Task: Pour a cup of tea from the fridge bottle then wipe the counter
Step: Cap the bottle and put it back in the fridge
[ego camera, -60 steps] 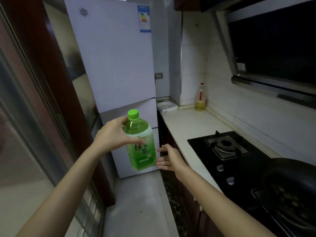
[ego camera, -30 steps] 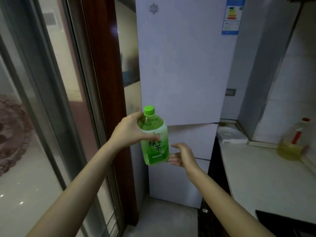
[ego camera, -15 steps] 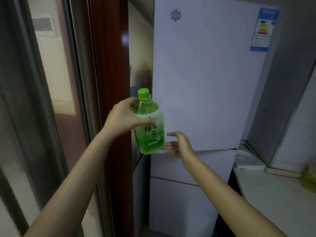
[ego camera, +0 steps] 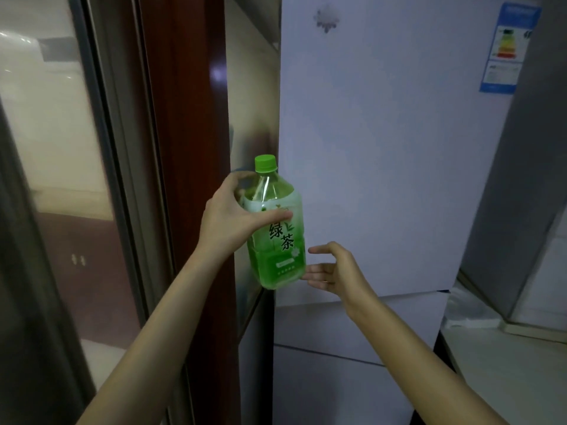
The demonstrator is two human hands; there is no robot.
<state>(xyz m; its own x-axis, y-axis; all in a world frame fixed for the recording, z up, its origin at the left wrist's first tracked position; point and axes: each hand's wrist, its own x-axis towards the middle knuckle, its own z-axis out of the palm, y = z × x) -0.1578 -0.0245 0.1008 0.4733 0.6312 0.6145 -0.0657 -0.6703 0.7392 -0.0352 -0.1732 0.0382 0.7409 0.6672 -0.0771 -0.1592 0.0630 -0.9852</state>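
Tall white fridge (ego camera: 399,148), both doors closed, blue sticker (ego camera: 507,47) high on its upper door. Pale counter (ego camera: 506,372) to the right of the fridge, low down. Plastic bottle (ego camera: 277,240) of green tea in the air before the fridge's upper door, near that door's left edge, upright with a slight lean, capped. Looks well over half full, so probably weighty for its size and liable to slosh. Thin clear plastic, likely to give under a hard squeeze. Possibly cold and damp if fresh from the fridge, hence slippery, though with no wetness to be seen. Round the bottle's shoulder, left hand (ego camera: 230,222) wrapped tight, thumb across the top of the label, fingers behind. Beside the bottle's lower corner, also in front of the fridge door, right hand (ego camera: 334,268) loose and spread, holding nothing; fingertips very close to the plastic, contact impossible to tell. Best taken round the labelled waist, seemingly the stiffest part, with a second palm under the base for the weight. Green cap (ego camera: 265,163) screwed on top, ribbed, good for a pinch-and-twist once the body is steadied.
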